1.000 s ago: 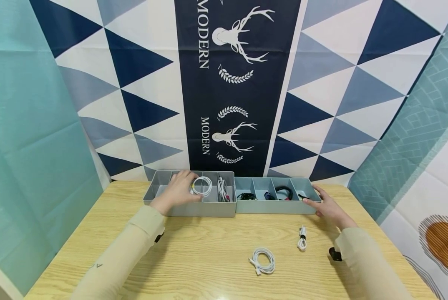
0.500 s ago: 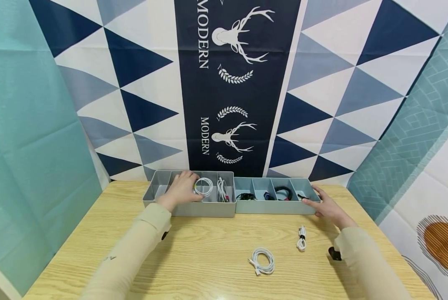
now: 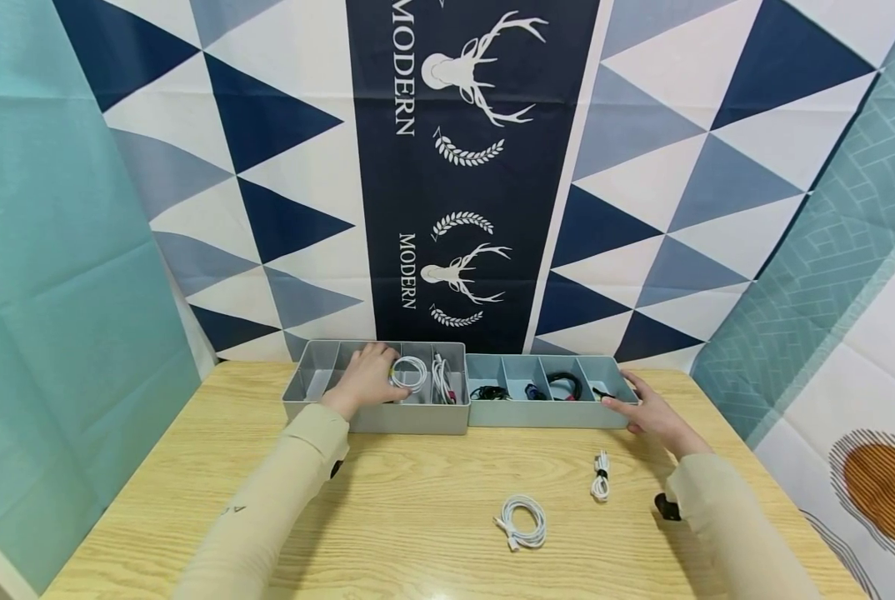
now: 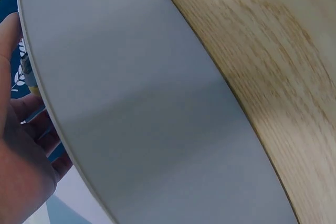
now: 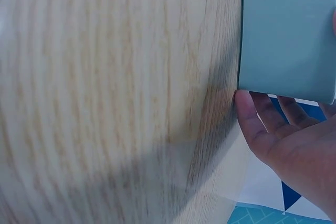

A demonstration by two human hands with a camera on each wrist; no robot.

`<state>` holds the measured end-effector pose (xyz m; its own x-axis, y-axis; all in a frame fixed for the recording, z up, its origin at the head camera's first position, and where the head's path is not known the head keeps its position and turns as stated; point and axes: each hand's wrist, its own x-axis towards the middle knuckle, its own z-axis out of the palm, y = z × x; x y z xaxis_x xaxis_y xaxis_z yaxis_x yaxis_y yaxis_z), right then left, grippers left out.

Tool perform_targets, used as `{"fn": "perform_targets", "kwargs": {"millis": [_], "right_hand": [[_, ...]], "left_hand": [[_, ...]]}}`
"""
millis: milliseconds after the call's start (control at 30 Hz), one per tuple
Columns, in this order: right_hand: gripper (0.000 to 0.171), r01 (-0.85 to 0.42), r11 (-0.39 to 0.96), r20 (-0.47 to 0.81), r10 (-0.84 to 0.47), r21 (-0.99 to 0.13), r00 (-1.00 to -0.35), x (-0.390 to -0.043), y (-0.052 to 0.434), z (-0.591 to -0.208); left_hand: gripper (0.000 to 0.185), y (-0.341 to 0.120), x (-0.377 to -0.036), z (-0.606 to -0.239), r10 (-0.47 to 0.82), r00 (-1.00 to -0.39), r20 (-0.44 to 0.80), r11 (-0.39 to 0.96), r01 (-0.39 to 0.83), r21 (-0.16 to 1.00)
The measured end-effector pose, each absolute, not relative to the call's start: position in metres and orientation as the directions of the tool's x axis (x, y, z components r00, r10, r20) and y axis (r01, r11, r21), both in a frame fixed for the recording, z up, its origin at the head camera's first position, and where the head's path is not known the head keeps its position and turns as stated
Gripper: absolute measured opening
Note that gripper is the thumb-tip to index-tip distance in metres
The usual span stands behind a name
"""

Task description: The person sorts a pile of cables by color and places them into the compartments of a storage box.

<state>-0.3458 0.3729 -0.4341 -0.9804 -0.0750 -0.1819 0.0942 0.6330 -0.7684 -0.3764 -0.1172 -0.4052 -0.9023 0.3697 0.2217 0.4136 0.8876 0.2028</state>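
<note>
While the left hand (image 3: 368, 379) slides a touch deeper into the grey tray (image 3: 376, 417), fingers pinching the white coiled cable (image 3: 410, 373) above its compartment, the right hand (image 3: 653, 415) stays spread against the teal tray (image 3: 548, 414).

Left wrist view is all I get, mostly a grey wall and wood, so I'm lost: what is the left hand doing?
Observer: The left hand reaches into the grey tray, fingers on a coiled white cable.
Operator: Is the right hand busy?
Observer: The right hand rests with straight fingers against the end of the blue tray.
Operator: Anything lying loose?
Observer: Two white cables on the table: a round coil and a small bundle.
</note>
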Motion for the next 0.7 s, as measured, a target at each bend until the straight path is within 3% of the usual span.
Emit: {"fn": "perform_targets", "kwargs": {"millis": [700], "right_hand": [[0.096,0.103,0.661,-0.190,-0.062,-0.743,-0.980,-0.345,0.371,-0.432]], "left_hand": [[0.067,-0.113,-0.388,-0.418,0.346,-0.911,0.225,0.885,0.396,0.245]]}}
